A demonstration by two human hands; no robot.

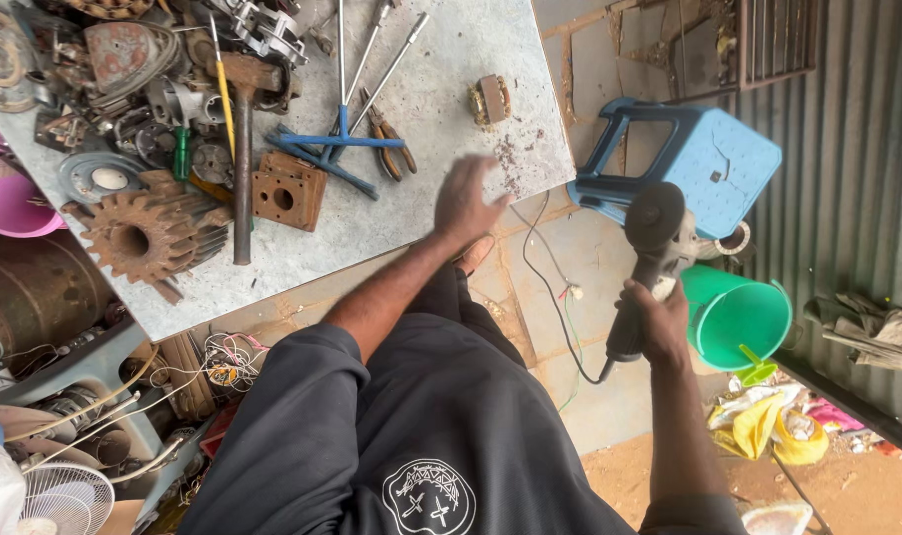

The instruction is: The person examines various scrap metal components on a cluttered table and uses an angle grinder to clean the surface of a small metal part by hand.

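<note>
1. While I watch from the head cam, the biggest thing is the grey speckled worktable (441, 89), a flat slab w/ a chipped, dusty near edge. My left hand (468, 201) hovers over that bare corner, fingers spread and released, gripping nothing; it's motion-blurred.
2. Blue plastic stool (713, 149) lies tipped on its side on the paved floor, right of the table; green plastic bucket (738, 315) sits just below it, smooth & round.
3. Rusty toothed gear (134, 238) sits at the table's left w/ a heap of oily motor parts behind it; rough, pitted iron.
4. Angle grinder (649, 260) is off the table, held in the air over the floor between stool and bucket. My right hand (659, 322) is clenched round its dark body, disc end up, black cord hanging down to the floor.
5. I judge the grip is best kept firm & low on the body, cord clear of the disc, left hand well apart from the disc.
6. Long-handled hammer (243, 149), rusted head, lies by a rusty square plate (287, 193) w/ a centre hole.
7. Blue cross wrench (340, 134), then red-grip pliers (391, 149), then a small copper-wound coil (490, 99) alone near the far edge.
</note>
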